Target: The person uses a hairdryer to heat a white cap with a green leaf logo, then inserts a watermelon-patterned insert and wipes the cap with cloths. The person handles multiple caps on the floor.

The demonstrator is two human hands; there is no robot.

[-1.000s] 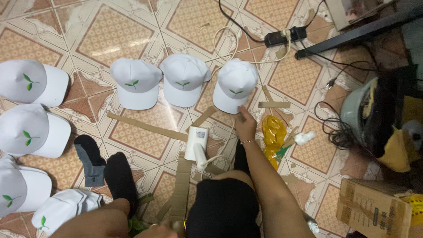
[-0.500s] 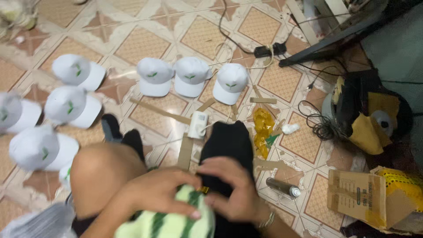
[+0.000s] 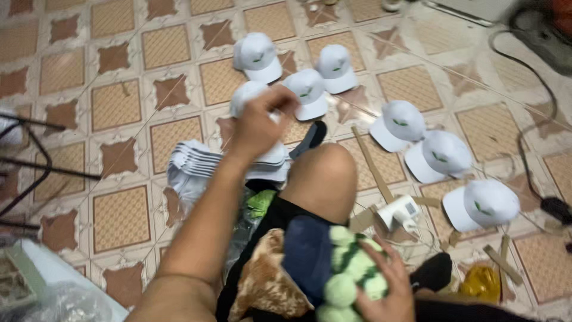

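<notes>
View change: the camera is now swinging left compared with half a second ago; the row of three caps that was lying ahead is now sitting at the right, and a stack not seen then is coming into view.
Floor (image 3: 122, 217): glossy tiles, tan squares with brown star-shaped corners, are running across the whole scene.
Cap stack (image 3: 199, 164): white fabric caps are lying nested, their brims fanning out in thin layers, just left of the bent knee (image 3: 322, 173).
Left hand (image 3: 259, 122): it was resting over the striped object in the lap earlier; it is now reaching forward, fingers closing narrow on a white cap (image 3: 247, 95) above the stack.
Loose caps (image 3: 310, 89): three rounded white caps with small green marks are lying beyond the hand.
Right hand (image 3: 384, 286): fingers spread, it is pressing on a knobbly green plush item (image 3: 348, 268) in the lap.
Cardboard strips (image 3: 372, 164): flat brown strips are lying beside the knee.
Right-side caps (image 3: 444, 155): three are lying in a diagonal row.
</notes>
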